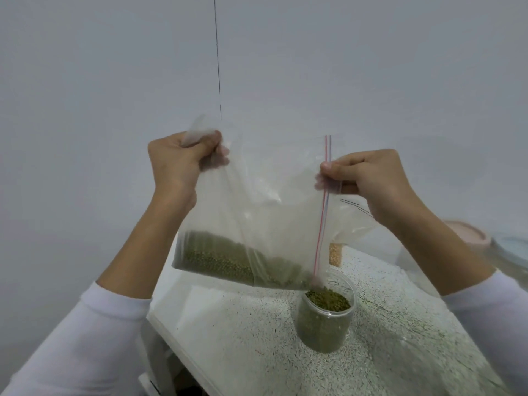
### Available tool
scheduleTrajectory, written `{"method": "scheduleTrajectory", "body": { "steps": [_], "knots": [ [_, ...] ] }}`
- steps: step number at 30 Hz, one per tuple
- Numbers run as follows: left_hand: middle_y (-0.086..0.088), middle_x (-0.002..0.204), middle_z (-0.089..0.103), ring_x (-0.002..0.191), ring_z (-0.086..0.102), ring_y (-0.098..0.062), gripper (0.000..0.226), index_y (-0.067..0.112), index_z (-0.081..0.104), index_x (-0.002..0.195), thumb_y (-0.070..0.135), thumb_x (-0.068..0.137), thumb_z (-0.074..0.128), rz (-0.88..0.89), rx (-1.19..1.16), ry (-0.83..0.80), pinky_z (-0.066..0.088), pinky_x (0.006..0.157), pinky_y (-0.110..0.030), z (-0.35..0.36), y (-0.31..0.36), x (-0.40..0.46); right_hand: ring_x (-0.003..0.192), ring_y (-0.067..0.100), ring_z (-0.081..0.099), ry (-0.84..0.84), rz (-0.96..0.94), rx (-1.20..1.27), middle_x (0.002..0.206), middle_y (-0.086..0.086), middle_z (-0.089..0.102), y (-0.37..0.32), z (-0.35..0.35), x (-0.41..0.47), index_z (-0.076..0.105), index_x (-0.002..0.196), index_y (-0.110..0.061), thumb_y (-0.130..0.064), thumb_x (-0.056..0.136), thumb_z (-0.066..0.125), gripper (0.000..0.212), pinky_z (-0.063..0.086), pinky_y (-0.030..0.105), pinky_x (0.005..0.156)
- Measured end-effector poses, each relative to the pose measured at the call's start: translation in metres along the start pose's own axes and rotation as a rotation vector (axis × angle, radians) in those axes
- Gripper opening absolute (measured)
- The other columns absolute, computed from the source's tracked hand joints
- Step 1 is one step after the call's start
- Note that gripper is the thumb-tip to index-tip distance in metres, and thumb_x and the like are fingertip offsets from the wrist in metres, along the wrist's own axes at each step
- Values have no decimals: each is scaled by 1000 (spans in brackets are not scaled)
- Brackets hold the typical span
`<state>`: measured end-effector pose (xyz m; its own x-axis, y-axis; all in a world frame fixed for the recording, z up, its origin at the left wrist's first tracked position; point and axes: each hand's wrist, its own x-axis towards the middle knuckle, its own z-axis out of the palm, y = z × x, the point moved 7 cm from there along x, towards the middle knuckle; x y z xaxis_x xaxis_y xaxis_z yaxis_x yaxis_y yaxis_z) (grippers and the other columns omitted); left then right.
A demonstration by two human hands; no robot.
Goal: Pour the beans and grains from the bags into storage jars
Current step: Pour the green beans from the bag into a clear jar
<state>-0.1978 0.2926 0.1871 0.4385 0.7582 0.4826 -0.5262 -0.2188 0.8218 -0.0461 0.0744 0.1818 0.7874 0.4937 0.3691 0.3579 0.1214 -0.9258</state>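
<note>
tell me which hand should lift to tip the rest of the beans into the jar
Left. The left hand grips the bag's closed corner above the remaining beans; the right hand pinches the zip edge, steering the mouth over the jar.

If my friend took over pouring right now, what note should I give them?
Left hand grips the bunched bottom corner of the bag, held high.
Right hand pinches the zip edge.
The bag's mouth tilts down over the jar on the speckled counter.
Done: the jar is almost full of green beans.
Left: a good heap is in the bag; watch for overflow, the jar may not fit them all.
</note>
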Motion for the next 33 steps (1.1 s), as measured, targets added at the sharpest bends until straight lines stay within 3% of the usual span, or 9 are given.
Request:
{"method": "scheduleTrajectory", "body": {
  "steps": [2, 6, 17, 22, 33],
  "knots": [
    [3, 50, 62, 51, 61, -12, 10, 1, 64, 74, 2, 85, 67, -8, -39, 47, 55, 58, -24, -6, 0, 3, 69, 32, 70, 31, -22, 20, 67, 15, 70, -5, -5, 3, 69, 73, 4, -3, 77, 73, 9, 57, 47, 81],
    [0, 51, 63, 51, 61, -14, 12, 1, 66, 72, 0, 83, 68, -15, 17, -33, 55, 58, -25, 2, -1, 2, 69, 33, 69, -27, 7, -16, 66, 16, 70, 1, 6, 0, 70, 71, 2, -2, 76, 73, 8, 56, 49, 80],
    [4, 49, 61, 49, 60, -11, 12, 2, 65, 72, 0, 84, 67, -4, -65, 95, 53, 55, -23, -7, -2, 5, 66, 30, 69, 12, -20, 17, 65, 13, 70, -5, 1, 6, 69, 73, 4, -2, 77, 73, 9, 57, 46, 80],
    [3, 51, 62, 50, 60, -11, 11, 2, 64, 74, 1, 84, 67, -52, -71, 80, 53, 56, -24, -11, -12, 7, 70, 34, 70, -22, 7, -21, 67, 15, 70, 5, 7, 4, 70, 75, 4, -4, 77, 74, 8, 57, 46, 79],
    [3, 50, 62, 50, 61, -10, 11, 3, 65, 73, 1, 84, 68, -38, -68, 114, 55, 56, -24, -12, -10, 11, 64, 26, 69, 24, -24, 39, 62, 11, 69, 0, 1, 11, 69, 70, 3, -3, 77, 73, 10, 59, 41, 78]
  ]
}}
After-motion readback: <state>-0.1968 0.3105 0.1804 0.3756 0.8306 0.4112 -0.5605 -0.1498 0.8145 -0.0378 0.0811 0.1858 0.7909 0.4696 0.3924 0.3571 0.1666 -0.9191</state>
